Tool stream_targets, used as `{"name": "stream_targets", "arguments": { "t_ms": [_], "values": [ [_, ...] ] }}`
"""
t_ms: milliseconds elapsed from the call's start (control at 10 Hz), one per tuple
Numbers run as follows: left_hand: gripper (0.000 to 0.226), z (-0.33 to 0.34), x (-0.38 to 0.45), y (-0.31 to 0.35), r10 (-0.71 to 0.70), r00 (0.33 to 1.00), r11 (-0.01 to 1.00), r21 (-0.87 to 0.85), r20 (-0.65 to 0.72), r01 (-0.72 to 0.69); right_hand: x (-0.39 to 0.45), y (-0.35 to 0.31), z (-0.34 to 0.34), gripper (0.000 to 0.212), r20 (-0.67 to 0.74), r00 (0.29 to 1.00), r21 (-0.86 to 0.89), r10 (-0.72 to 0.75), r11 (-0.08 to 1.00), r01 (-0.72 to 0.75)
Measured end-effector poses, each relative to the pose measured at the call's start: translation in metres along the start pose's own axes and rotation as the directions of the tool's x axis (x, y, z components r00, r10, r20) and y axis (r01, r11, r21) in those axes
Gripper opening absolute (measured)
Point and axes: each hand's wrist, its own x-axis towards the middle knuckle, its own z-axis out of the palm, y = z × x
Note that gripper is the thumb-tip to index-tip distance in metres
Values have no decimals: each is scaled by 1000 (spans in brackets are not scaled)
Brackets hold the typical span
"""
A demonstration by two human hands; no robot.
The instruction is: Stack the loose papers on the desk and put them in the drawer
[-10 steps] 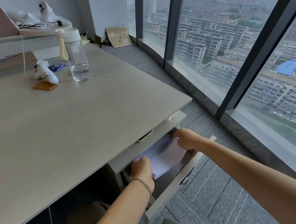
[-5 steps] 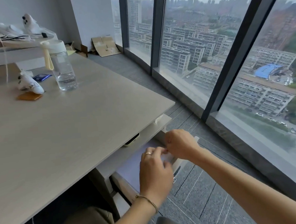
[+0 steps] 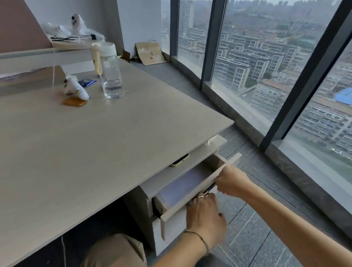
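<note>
Now we have both hands out of the drawer [image 3: 196, 185]: the left hand [image 3: 206, 215] curls on its front panel, the right hand [image 3: 231, 183] pinches its top edge, pushing it shut. Papers [image 3: 184, 186] lie flat inside, so only closing remains. Behind the drawer, the surface [image 3: 90, 148] carries a water bottle [image 3: 109, 73]; windows stand beyond.

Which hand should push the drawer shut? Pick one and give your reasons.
Either could, but the right hand looks better placed: it rests on the upper edge of the drawer front, while the left hand sits lower against the front panel. The papers already lie inside.
</note>
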Motion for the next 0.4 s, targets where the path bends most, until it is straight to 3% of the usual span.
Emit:
{"name": "stream_targets", "arguments": {
  "t_ms": [200, 300, 400],
  "values": [
    [56, -15, 21, -48, -43, 982, 991, 113, -186, 65, 11, -46, 25, 33, 122, 987, 215, -102, 974, 73],
    [58, -14, 23, -53, -23, 983, 983, 173, -182, 55, 18, -50, 33, 37, 125, 986, 243, -107, 967, 75],
    [44, -24, 24, -48, -51, 991, 994, 93, -120, 63, 13, -51, 27, 33, 105, 992, 85, -65, 995, 56]
  ]
}}
